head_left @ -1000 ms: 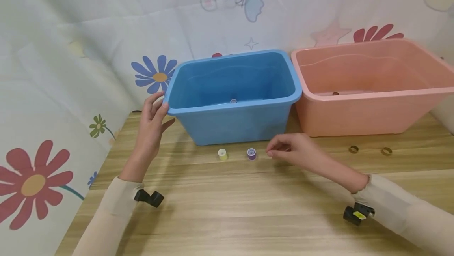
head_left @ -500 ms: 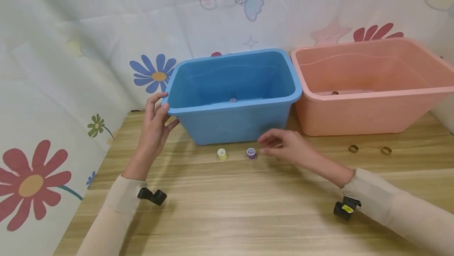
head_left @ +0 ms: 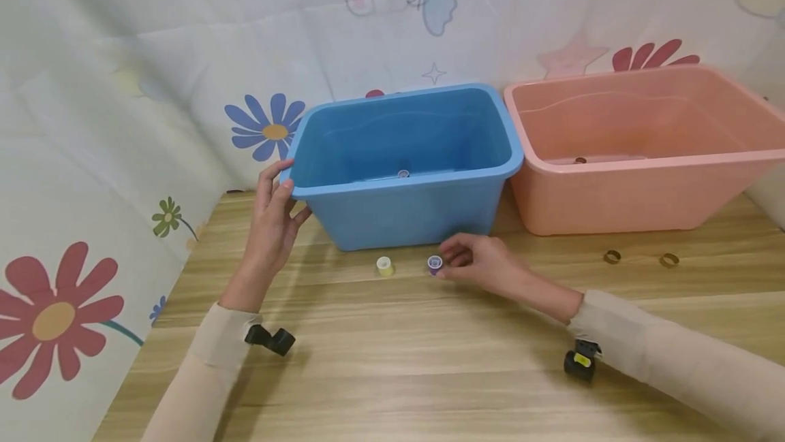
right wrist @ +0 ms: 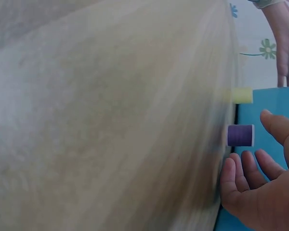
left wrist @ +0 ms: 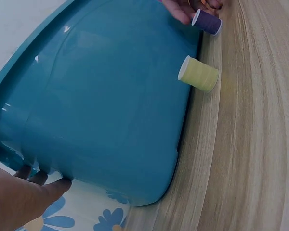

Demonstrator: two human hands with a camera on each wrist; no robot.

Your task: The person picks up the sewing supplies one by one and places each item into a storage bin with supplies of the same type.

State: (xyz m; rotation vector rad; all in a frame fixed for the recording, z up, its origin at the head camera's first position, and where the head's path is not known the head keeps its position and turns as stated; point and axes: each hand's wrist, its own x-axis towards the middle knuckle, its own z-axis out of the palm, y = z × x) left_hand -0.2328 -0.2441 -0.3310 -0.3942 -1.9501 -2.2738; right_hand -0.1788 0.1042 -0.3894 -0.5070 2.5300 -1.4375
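Note:
My left hand holds the left end of the blue bin, thumb and index finger at its rim. In the left wrist view, other fingertips of it meet the bin's outer wall below the rim. My right hand is at a purple thread spool standing on the table before the bin. Its thumb and fingers are spread on either side of the spool, with gaps showing in the right wrist view. A yellow thread spool stands to the left of the purple one.
A pink bin stands right against the blue one. Two brown rings lie on the table before it. A small spool-like piece lies inside the blue bin, and a small brown ring inside the pink bin.
My right hand has moved left, from beside the purple spool to right at it, its thumb and fingers spreading around it. The left hand stays at the blue bin's rim.

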